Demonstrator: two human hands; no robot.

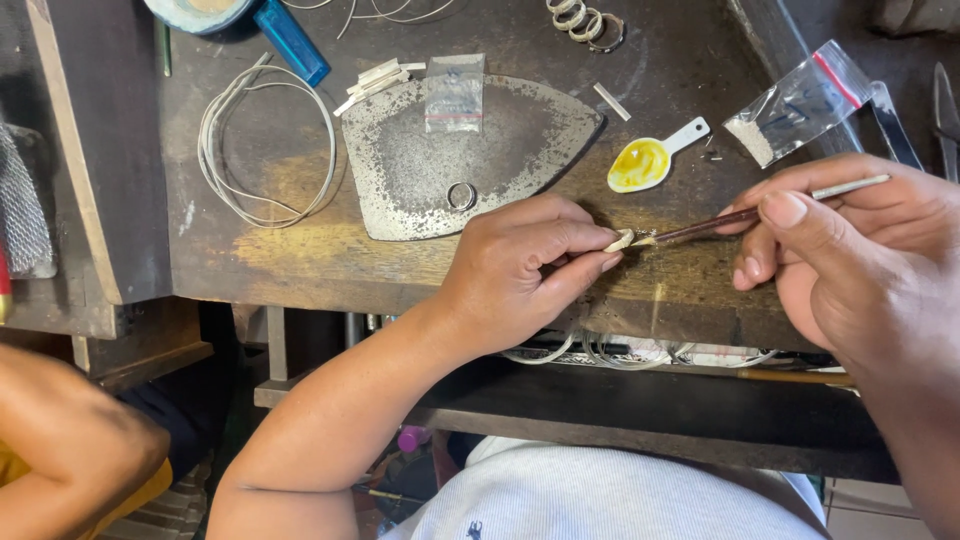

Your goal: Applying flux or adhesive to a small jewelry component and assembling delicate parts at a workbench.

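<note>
My left hand (520, 265) rests on the front of a dark wooden workbench (300, 260) and pinches a small pale metal piece (620, 240) between thumb and fingers. My right hand (850, 250) holds a thin brush (700, 230) with a dark red handle, and its tip touches that pale piece. Just beyond, a small white spoon-shaped dish (645, 162) with yellow liquid lies on the bench. A worn grey metal plate (450, 160) carries a single metal ring (461, 196).
A coil of white wire (265, 145) lies at the left. Small clear bags (455, 95) (800, 105), white strips (375, 80), several rings (585, 22) and a blue tool (290, 40) sit farther back. Another person's arm (70, 440) is at the lower left.
</note>
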